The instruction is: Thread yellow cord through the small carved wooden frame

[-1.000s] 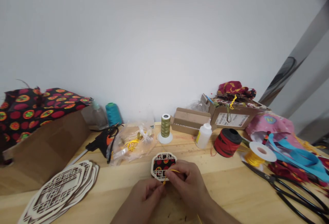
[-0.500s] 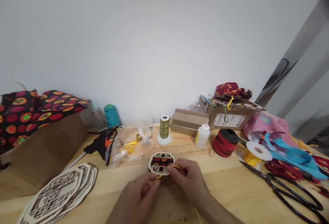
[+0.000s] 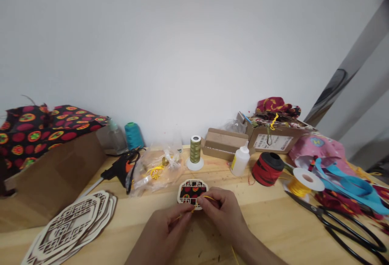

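Wooden counter (image 3: 273, 224) carries a small fretwork panel (image 3: 192, 192) just beyond both hands, left hand (image 3: 165, 232) and right hand (image 3: 223, 214), fingers pinched on a yellow cord (image 3: 209, 197) lying left-to-right.

Illumination is bright, even and diffuse, with only faint shadows on the wooden table (image 3: 273, 224). The white wall (image 3: 182, 46) shows no glare. Wide-angle distortion bends the frame edges. The top right corner is dark and blurred.

No readable text anywhere. White shipping label (image 3: 271, 141) on cardboard box (image 3: 285, 133) at back right of worktop (image 3: 273, 224) carries dark print, possibly a barcode, too small and blurred to read.
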The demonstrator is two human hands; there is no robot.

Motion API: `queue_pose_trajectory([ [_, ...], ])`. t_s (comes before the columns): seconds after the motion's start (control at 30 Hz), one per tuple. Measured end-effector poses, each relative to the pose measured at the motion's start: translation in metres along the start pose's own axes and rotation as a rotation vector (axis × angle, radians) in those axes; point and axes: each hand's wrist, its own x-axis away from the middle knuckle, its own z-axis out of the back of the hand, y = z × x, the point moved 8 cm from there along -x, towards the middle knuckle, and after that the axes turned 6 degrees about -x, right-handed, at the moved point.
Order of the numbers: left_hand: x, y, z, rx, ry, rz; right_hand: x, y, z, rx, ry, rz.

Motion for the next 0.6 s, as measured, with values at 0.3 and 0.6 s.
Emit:
queue_pose_trajectory([
  [0.3,-0.0059,0.0006,0.0005,-0.037,-0.007,-0.031,0.0017,-0.0016,0.0012,0.021,-0.013,0.043],
  [0.6,-0.0074,-0.0017,0.0014,-0.058,0.018,-0.016,-0.0007,-0.0023,0.004,-0.108,0.019,-0.033],
])
